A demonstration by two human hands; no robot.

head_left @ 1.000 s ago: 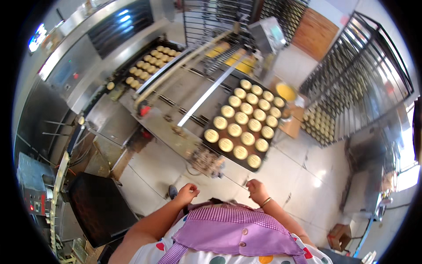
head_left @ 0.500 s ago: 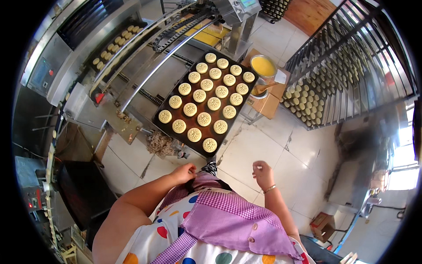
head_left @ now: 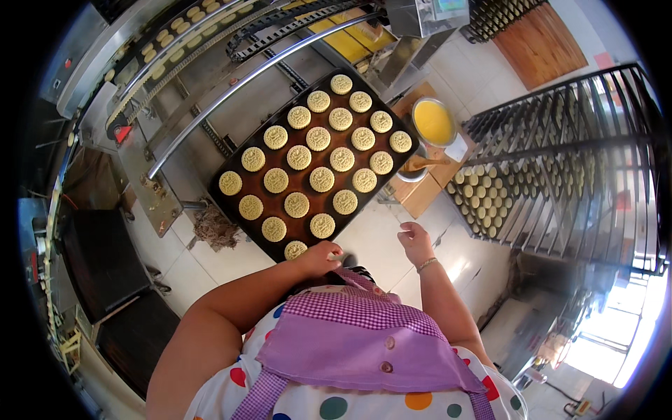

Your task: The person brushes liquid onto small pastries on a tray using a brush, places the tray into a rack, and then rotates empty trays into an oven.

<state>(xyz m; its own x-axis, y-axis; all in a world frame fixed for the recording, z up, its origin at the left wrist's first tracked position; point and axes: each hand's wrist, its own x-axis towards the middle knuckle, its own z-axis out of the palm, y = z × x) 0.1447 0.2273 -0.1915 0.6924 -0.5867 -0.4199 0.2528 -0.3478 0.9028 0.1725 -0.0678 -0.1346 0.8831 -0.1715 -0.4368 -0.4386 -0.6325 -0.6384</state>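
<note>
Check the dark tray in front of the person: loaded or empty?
Loaded. Rows of round, pale, stamped pastries sit spaced across the dark tray, with bare surface showing between them.

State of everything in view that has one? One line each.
Left hand: curled at tray's near corner; grip unclear
Right hand: loosely curled, nothing visible in it
Baking tray: loaded, uncovered
Pastries: pale, patterned on top, set apart
Bowl: uncovered, yellow contents inside
Rack: loaded with pastries
Machine screen: lit
Apron: worn
</note>
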